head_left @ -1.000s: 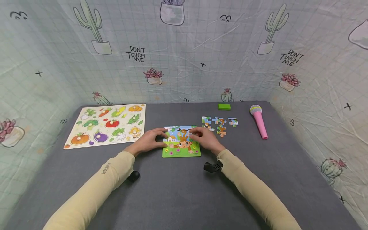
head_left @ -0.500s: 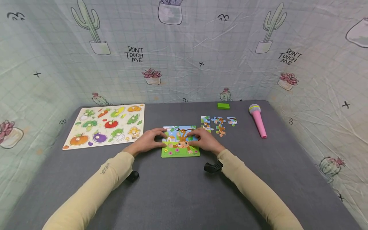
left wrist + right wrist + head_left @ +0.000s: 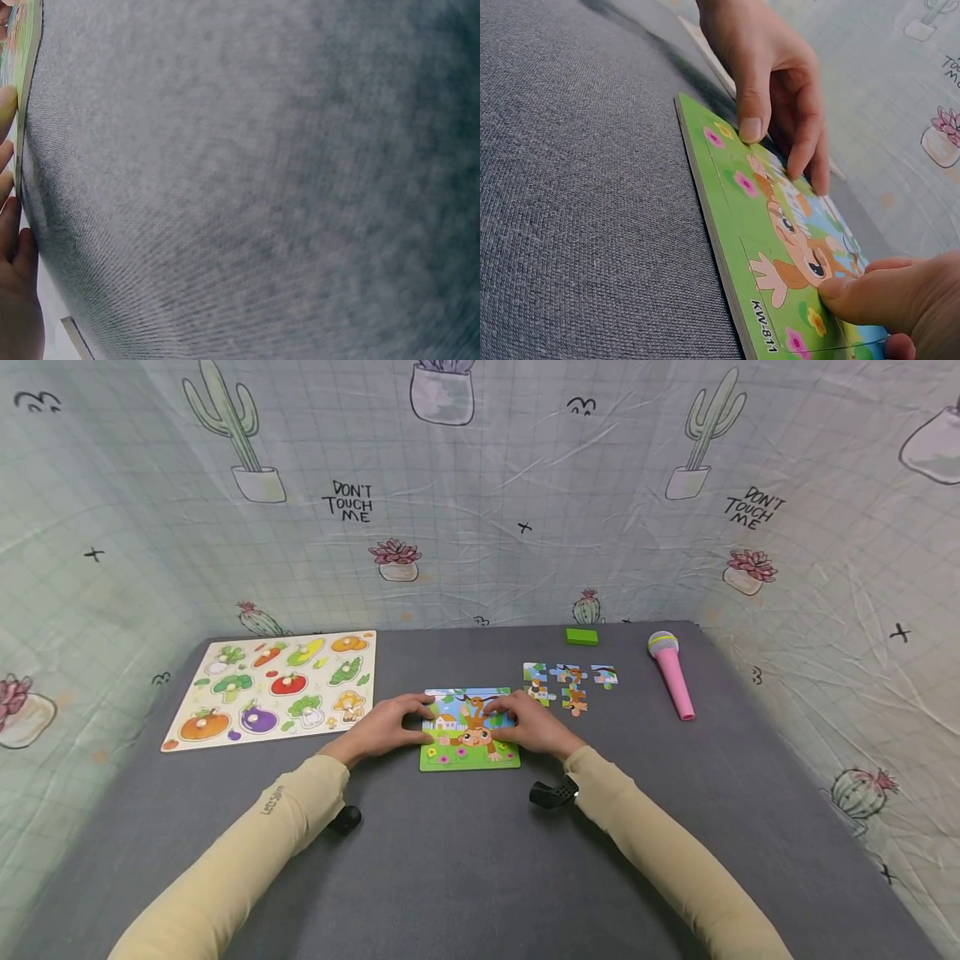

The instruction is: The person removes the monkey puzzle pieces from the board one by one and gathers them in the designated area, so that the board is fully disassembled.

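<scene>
A monkey jigsaw puzzle (image 3: pixel 465 758) in a green-edged tray lies flat in front of me, most of its picture showing. My left hand (image 3: pixel 384 727) holds its left edge, thumb and fingertips on the border. From the right, my right hand (image 3: pixel 538 725) reaches over the picture, its thumb and fingertips touching the surface beside the monkey's head. In the right wrist view the right thumb (image 3: pixel 847 296) rests flat on the picture; the other right fingers are partly hidden behind it. Just beyond the right hand lie several loose jigsaw pieces (image 3: pixel 574 700).
A wooden vegetable puzzle board (image 3: pixel 258 681) lies at the back left. Toward the back right are a green block (image 3: pixel 582 637) and a pink toy microphone (image 3: pixel 675 681). A patterned cloth (image 3: pixel 480 510) surrounds the grey table (image 3: pixel 450 877) on its back and sides.
My right hand has slid slightly left over the puzzle's right side, its thumb lower on the picture than before. The left hand stays at the left edge. The head view has shifted slightly.
</scene>
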A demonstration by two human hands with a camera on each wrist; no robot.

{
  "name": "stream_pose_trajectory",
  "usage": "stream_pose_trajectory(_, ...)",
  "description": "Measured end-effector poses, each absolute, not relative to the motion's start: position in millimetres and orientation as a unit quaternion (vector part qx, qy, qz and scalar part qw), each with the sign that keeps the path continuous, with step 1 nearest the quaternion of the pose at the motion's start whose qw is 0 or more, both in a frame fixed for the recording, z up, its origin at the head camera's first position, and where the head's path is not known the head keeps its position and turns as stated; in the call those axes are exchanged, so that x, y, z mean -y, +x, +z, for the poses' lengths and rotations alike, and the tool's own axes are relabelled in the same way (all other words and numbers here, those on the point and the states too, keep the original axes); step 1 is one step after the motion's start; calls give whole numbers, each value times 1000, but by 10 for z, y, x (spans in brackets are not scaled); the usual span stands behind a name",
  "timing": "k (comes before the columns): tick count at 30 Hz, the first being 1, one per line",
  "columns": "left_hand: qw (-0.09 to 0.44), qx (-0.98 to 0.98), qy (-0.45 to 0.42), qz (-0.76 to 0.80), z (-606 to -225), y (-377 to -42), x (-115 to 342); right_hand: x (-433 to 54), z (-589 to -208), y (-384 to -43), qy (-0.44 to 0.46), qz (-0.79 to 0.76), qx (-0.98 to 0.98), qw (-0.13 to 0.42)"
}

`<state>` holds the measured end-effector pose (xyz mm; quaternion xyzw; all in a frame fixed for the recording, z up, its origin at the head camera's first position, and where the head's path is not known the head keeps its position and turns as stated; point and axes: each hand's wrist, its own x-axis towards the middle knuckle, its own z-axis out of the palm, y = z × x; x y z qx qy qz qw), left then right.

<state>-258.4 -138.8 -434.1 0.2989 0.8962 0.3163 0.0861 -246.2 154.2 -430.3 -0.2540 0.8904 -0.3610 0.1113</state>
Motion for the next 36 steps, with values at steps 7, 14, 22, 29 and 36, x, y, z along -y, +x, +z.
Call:
stream_pose_trajectory(7,88,-895,300,318,-4343,-2582,1395,-1524,-4303,-2450,-257,-361,-891,100)
stream_pose_trajectory(14,86,-893,306,318,-4317,-2563,1393,-1519,-4308,-2407,-258,-366,-891,80)
stream_pose_trajectory(22,89,-893,305,319,-4313,-2566,1396,-1499,-4282,-2373,-241,-374,-892,78)
stream_pose_trajectory(29,89,-892,307,320,-4317,-2566,1397,-1492,-4297,-2391,-225,-382,-893,80)
stream_pose_trajectory(36,90,-893,306,318,-4303,-2565,1394,-1510,-4289,-2428,-237,-377,-892,80)
